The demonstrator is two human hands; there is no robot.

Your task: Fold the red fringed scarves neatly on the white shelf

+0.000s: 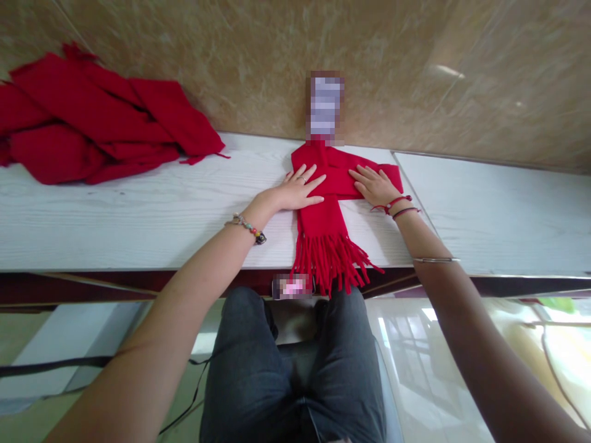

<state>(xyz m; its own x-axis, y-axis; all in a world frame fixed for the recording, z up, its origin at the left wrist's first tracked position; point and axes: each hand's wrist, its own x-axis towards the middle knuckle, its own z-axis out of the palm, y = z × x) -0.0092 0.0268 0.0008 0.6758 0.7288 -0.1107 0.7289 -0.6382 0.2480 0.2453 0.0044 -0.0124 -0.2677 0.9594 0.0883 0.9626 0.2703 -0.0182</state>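
Observation:
A red scarf [321, 216] lies folded on the white wood-grain table. Its fringed end hangs over the front edge toward my lap, while a folded band of it stretches out to the right. My left hand [299, 187] rests flat on the scarf's left side, fingers spread. On the right-hand band lies my right hand [373, 186], also flat with its fingers stretched out. Neither hand grips the cloth. The scarf's far end runs up to a blurred rectangular item [325, 104] against the wall.
A heap of red cloth [106, 123] sits at the back left of the table [138, 227]. The marbled wall [231, 67] closes off the far side. A blurred small object [292, 287] is below the front edge, by my knees. A seam crosses the tabletop on the right.

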